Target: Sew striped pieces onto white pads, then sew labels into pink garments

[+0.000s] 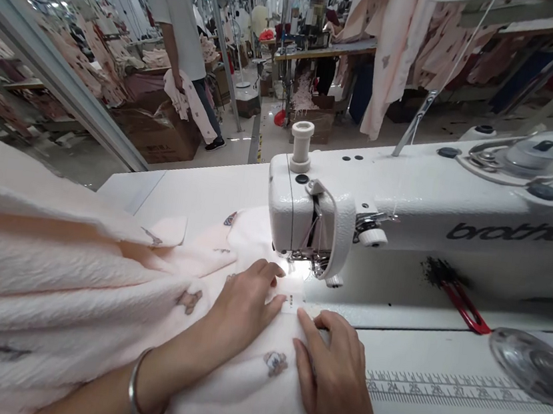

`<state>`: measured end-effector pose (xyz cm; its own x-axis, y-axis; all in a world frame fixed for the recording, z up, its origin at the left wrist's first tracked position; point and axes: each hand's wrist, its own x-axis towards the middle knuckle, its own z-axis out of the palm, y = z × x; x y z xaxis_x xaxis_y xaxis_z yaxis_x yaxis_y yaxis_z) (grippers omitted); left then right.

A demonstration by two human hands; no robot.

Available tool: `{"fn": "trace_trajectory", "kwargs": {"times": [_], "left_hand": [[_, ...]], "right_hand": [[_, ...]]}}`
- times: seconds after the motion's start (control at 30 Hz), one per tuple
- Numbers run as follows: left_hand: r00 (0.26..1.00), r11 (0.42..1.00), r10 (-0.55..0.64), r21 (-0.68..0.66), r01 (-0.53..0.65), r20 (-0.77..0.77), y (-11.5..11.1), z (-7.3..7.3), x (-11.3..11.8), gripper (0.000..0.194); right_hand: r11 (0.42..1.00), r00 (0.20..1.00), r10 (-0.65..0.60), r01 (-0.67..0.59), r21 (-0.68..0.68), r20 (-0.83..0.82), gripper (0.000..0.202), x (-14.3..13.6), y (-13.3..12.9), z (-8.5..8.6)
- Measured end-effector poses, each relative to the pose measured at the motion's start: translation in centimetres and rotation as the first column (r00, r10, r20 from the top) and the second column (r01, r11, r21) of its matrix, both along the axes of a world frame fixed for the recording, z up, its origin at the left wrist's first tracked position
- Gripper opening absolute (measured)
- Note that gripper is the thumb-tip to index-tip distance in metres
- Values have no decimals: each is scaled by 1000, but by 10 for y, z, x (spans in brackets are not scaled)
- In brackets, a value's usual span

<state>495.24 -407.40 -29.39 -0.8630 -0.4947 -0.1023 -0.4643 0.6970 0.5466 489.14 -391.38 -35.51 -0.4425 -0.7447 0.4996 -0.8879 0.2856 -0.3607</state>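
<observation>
Pale pink plush fabric [234, 390] with small printed bears lies under both my hands in front of a white sewing machine [306, 211]. A small white label [294, 301] with dark marks rests on the fabric just before the needle area. My left hand [246, 307] presses on the cloth left of the label, fingers bent and thumb apart, close to the presser foot. At the fabric's right edge, my right hand [334, 368] rests with index finger and thumb apart, its index tip touching near the label's lower corner. The needle itself is hard to make out.
A large fabric pile [46, 273] covers the left side. On the right are red-handled thread snips [466, 307], a clear round disc [534, 366] and a printed ruler strip [440, 388]. A person [176, 40] holding cloth stands beyond the table, near a cardboard box [160, 129].
</observation>
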Motion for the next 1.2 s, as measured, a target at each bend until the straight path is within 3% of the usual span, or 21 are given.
{"fn": "trace_trajectory", "kwargs": {"times": [0.07,0.17,0.3,0.47,0.67,1.2], "left_hand": [[984,970,-179,-170,172,-25,-1,6,13,24],[887,854,-461,-280,438,-17,-1,7,30,28],[777,715,-629,-368,594,33,-3,-2,40,43],[751,676,-657,-384,629,72,-6,-9,41,47],[750,704,-661,-339,624,9,-8,-12,42,51],[741,683,-670,-356,637,39,-9,-14,41,53]], "right_hand": [[1000,1000,-2,2,-3,-7,31,0,0,0],[1000,1000,-12,12,-17,-15,30,0,0,0],[999,1000,-14,13,-43,-26,28,0,-1,1],[998,1000,-4,2,-68,-31,27,0,-2,2],[997,1000,1,-3,-77,-28,27,1,0,1],[1000,1000,5,-6,-30,-28,36,1,0,0]]}}
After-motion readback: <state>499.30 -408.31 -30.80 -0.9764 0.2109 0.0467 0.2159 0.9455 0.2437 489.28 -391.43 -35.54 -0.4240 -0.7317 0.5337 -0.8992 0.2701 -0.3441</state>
